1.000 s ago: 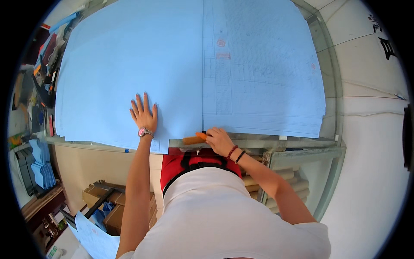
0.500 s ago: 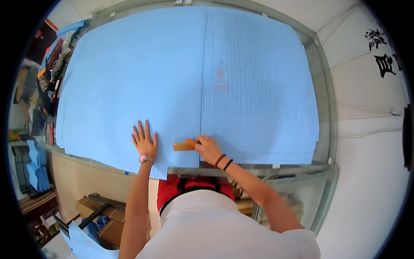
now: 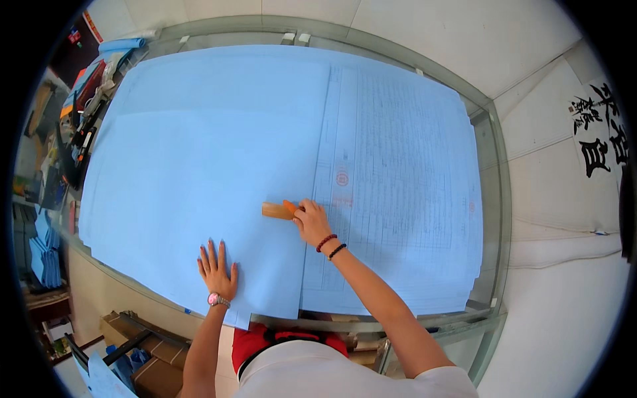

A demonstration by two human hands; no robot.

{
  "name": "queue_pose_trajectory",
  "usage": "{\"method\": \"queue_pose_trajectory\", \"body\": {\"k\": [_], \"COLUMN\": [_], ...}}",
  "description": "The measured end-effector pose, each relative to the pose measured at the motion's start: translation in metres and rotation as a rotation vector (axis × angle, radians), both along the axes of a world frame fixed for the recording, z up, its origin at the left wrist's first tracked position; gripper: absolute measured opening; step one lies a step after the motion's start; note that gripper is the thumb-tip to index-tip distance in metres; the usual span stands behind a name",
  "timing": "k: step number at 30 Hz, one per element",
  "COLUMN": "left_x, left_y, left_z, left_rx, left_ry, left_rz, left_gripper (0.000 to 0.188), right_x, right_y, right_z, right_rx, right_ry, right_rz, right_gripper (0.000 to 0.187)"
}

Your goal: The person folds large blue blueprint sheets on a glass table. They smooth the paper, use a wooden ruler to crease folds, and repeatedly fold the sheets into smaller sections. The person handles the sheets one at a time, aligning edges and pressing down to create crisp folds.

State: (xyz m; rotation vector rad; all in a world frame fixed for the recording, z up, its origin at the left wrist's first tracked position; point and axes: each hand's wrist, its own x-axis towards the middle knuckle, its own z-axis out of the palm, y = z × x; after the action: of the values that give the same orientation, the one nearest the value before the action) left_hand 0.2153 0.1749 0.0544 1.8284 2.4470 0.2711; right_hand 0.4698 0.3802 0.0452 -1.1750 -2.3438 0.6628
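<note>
Large pale-blue paper sheets (image 3: pixel 172 166) cover the table; the right-hand part carries a printed form (image 3: pixel 411 186) with fine lines and red stamps. My left hand (image 3: pixel 217 275), wearing a watch, lies flat with fingers spread on the plain blue sheet near its front edge. Beside the sheet's long overlap edge, my right hand (image 3: pixel 312 222) is closed around a flat tan scraper (image 3: pixel 275 210). An orange piece (image 3: pixel 290 206) also sticks out from these fingers; its kind is not clear. The scraper's end points left, over the plain sheet.
The glass tabletop (image 3: pixel 502 219) shows around the sheets. Assorted tools and rolls (image 3: pixel 83 132) crowd its left end. Folded blue papers (image 3: pixel 45 255) sit on a shelf at the far left, and cardboard boxes (image 3: pixel 159 375) stand below. A white wall (image 3: pixel 544 318) rises on the right.
My right hand has moved away from me along the overlap edge with the scraper. My left hand stays at the same spot on the paper. The whole view has shifted.
</note>
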Motion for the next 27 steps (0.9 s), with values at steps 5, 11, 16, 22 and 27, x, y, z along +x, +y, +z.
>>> {"method": "queue_pose_trajectory", "body": {"k": [5, 11, 16, 22, 27], "left_x": [0.000, -0.001, -0.003, -0.006, -0.006], "left_y": [0.003, 0.004, 0.006, 0.008, 0.002], "left_z": [0.004, 0.005, 0.001, -0.002, -0.004], "left_rx": [-0.016, -0.067, -0.092, -0.111, -0.142], "left_ry": [-0.015, -0.041, -0.066, -0.065, -0.065], "left_rz": [0.008, 0.012, 0.011, 0.019, 0.032], "left_gripper": [0.067, 0.066, 0.068, 0.067, 0.067], "right_x": [-0.006, -0.013, -0.014, -0.020, -0.028], "right_y": [0.075, 0.164, 0.255, 0.371, 0.453], "right_z": [-0.004, -0.011, -0.018, -0.017, -0.014], "right_rx": [0.084, 0.142, 0.179, 0.225, 0.239], "right_ry": [0.010, 0.007, -0.028, -0.123, -0.217], "right_rz": [-0.048, -0.151, -0.235, -0.318, -0.399], "right_gripper": [0.005, 0.006, 0.006, 0.011, 0.016]}}
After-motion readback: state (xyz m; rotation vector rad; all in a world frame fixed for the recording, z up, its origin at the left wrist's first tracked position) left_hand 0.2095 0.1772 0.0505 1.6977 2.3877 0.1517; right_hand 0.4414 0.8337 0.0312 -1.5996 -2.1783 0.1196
